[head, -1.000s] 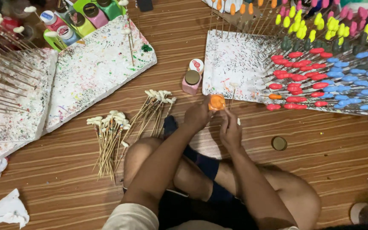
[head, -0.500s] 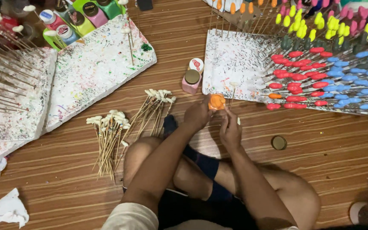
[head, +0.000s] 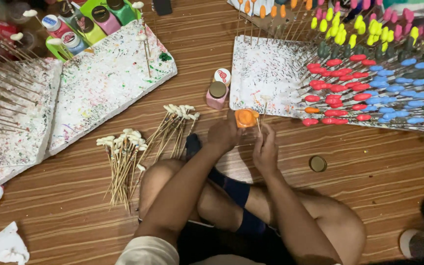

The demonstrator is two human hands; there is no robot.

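Left hand point(head: 224, 133) fingers grip orange paint pot point(head: 246, 118) — right hand point(head: 266, 149) pinches stick point(head: 258, 125).

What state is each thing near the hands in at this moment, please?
Orange paint jar: open, held by left hand.
Thin stick: pinched by right hand.
Pink bottle: capped, upright.
Loose lid: flat on floor.
White-tipped sticks: unpainted, lying bundled.
Painted sticks: stuck in foam board.

Orange paint pot point(head: 245, 118), speckled white foam board point(head: 266, 73)
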